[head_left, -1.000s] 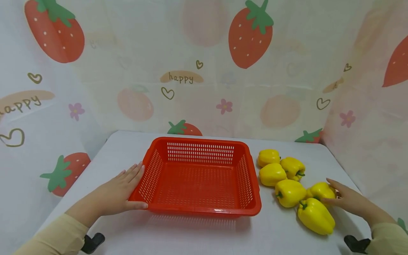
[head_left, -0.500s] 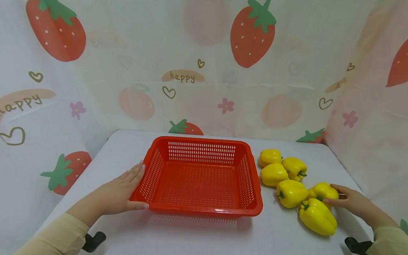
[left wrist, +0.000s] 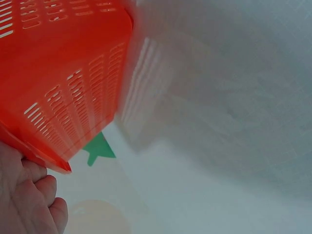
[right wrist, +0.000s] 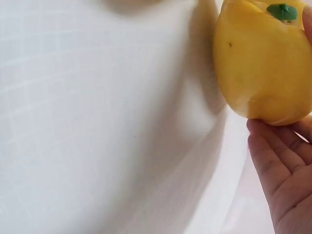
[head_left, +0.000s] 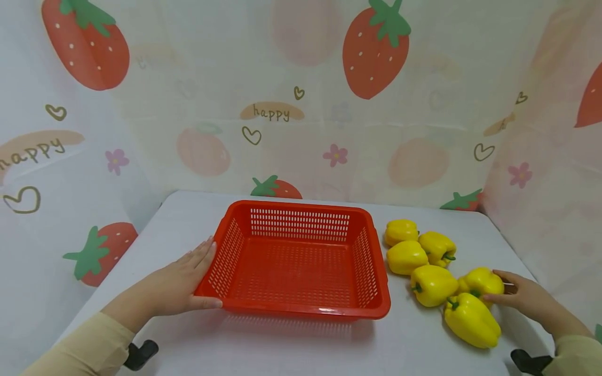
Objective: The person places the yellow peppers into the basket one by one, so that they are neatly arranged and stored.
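A red plastic basket (head_left: 305,310) with slotted walls stands on the white table, nothing inside it. My left hand (head_left: 175,282) rests against its left side, fingers straight along the outside and thumb on the front rim. In the left wrist view, the fingertips (left wrist: 48,187) lie beneath the rim. At the right, my right hand (head_left: 529,300) holds a yellow bell pepper (head_left: 481,282) between thumb and fingers. The right wrist view shows this pepper (right wrist: 265,63) with its green stem and the fingertips against its lower end. It seems to be still on the table.
Close to the held pepper lie several more yellow bell peppers, including one in front (head_left: 472,319), one beside it (head_left: 433,285) and one farthest back (head_left: 401,232). A strawberry-printed cloth (head_left: 301,151) surrounds the table (head_left: 263,350) at the back and sides.
My right thumb and fingers have closed in on the pepper, which stays in place among the others. My left hand and the basket hold still; the head view shifts slightly.
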The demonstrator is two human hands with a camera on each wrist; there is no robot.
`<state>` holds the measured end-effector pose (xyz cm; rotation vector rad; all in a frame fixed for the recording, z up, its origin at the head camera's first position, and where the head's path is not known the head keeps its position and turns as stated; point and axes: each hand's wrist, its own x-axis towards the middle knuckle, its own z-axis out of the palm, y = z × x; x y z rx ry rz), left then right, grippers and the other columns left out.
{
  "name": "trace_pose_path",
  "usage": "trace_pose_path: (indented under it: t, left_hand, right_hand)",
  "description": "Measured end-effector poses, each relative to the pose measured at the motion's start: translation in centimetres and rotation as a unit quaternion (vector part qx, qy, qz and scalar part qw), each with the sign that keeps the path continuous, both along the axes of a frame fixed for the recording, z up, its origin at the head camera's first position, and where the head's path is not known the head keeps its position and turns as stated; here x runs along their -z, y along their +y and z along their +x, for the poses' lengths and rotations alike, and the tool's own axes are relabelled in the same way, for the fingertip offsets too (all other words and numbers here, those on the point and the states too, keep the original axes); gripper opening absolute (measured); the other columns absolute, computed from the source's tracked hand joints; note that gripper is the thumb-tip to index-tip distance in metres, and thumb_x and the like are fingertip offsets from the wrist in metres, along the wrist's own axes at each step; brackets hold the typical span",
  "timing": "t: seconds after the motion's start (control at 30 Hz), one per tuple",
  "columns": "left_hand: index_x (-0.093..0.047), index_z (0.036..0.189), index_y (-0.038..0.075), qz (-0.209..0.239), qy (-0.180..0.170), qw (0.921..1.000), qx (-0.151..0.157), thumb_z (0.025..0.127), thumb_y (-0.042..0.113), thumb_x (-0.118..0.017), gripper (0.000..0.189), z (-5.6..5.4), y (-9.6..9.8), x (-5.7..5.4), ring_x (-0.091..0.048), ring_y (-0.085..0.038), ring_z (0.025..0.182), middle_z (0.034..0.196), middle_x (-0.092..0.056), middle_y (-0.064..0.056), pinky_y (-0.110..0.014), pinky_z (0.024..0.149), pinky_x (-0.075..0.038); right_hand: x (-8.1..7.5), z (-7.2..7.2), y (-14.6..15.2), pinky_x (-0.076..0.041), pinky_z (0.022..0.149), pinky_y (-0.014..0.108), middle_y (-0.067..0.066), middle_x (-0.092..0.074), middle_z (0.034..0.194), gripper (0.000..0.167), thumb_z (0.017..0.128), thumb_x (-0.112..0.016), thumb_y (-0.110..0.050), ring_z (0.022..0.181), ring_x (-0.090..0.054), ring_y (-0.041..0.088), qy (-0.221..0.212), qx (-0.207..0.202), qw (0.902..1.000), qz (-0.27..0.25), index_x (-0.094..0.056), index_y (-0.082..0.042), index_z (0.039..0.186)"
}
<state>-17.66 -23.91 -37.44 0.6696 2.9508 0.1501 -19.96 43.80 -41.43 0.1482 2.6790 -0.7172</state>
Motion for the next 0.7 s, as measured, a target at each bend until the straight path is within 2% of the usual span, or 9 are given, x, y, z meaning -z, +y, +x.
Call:
trace_pose_path:
  t: [0.23,0.47,0.7]
  left_hand:
    - [-0.012,0.145,0.001,-0.017,0.01,0.9998,0.008,0.067,0.081,-0.044,0.117,0.1,0.1,-0.2,-0.016,-0.035,0.137,0.151,-0.012,-0.017,-0.052,0.104,-0.027]
    - [-0.014,0.145,0.001,-0.035,0.02,0.999,0.017,0.067,0.083,-0.04,0.117,-0.1,0.2,-0.1,-0.014,-0.034,0.137,0.152,-0.012,-0.016,-0.051,0.106,-0.025]
    - [-0.013,0.146,0.002,-0.037,0.016,0.999,0.018,0.067,0.082,-0.042,0.116,-0.2,0.2,-0.2,-0.014,-0.033,0.137,0.152,-0.012,-0.015,-0.052,0.107,-0.023]
  right_hand:
    - [-1.0,-0.1,0.0,-0.041,0.081,0.063,0.041,-0.027,0.132,0.1,0.081,-0.057,-0.059,0.113,-0.036,0.054,0.018,-0.002,0.9997,0.019,-0.016,0.013,0.138]
    - [-2.2,-0.3,-0.2,-0.038,0.081,0.065,0.041,-0.026,0.133,0.099,0.082,-0.057,-0.056,0.116,-0.034,0.055,0.044,-0.012,0.9988,0.017,-0.014,0.011,0.14]
    - [-3.2,-0.5,-0.9,-0.042,0.08,0.061,0.04,-0.03,0.132,0.098,0.081,-0.06,-0.054,0.115,-0.038,0.053,0.066,-0.038,0.9968,0.024,-0.017,0.012,0.139]
